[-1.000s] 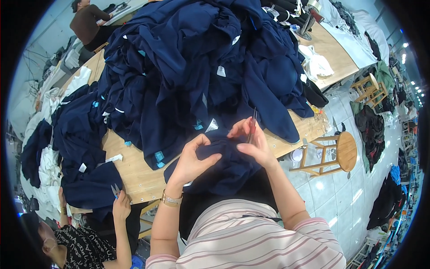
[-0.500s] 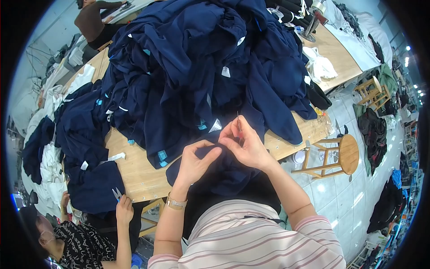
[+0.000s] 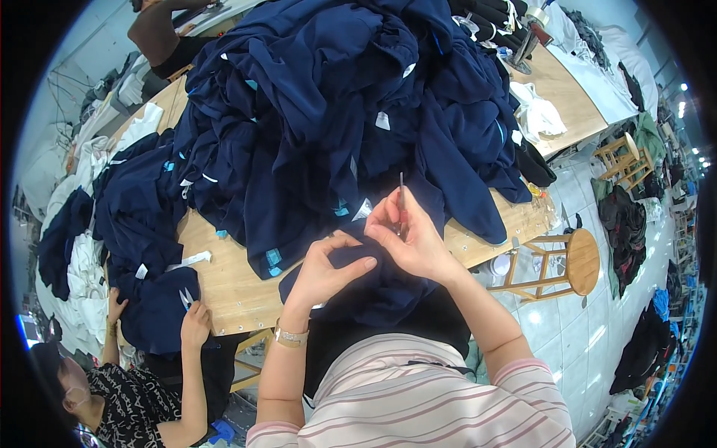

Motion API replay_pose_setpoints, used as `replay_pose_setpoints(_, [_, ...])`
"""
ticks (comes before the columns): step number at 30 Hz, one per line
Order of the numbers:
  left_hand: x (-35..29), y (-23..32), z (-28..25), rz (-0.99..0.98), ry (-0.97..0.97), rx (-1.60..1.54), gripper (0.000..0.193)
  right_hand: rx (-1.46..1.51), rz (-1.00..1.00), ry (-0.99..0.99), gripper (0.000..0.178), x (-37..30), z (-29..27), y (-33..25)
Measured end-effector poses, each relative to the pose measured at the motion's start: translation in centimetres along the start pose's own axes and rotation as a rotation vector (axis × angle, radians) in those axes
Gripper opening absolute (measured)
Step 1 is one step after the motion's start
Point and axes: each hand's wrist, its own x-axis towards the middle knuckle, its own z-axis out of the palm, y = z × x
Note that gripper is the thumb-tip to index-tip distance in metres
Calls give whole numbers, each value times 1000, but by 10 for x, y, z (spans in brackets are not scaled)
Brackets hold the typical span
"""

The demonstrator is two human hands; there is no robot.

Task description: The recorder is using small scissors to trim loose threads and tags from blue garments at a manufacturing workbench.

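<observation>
My left hand (image 3: 326, 270) is closed round a bunched edge of a navy garment (image 3: 366, 293), its thumb lying along the cloth. Just right of it, the fingers of my right hand (image 3: 407, 237) are folded about a small red-handled tool (image 3: 403, 212). A thin metal blade sticks up from that grip; I cannot make out the tool's exact kind. My right fingertips are close to the cloth by my left hand. The garment hangs over the table's front edge toward my lap.
A big heap of navy garments (image 3: 314, 97) with small tags covers most of the wooden table (image 3: 231, 299). At left, a co-worker's hand (image 3: 196, 322) holds scissors (image 3: 187, 300) over navy cloth. A wooden stool (image 3: 586, 261) stands on the tiles at right.
My left thumb has shifted slightly right over the cloth. The red-handled tool stands a little higher and more upright. The co-worker's scissors have moved up and left.
</observation>
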Motion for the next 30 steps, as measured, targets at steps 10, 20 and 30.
replay_pose_setpoints(10, [8, 22, 2, 297, 172, 403, 9, -176, -70, -114, 25, 3, -1, -3])
replay_pose_setpoints(20, [12, -11, 10, 357, 328, 304, 7, -585, 109, -162, 49, -17, -36, 12])
replay_pose_setpoints(30, [15, -14, 12, 424, 367, 372, 8, -858, -26, -338, 48, -11, -28, 6])
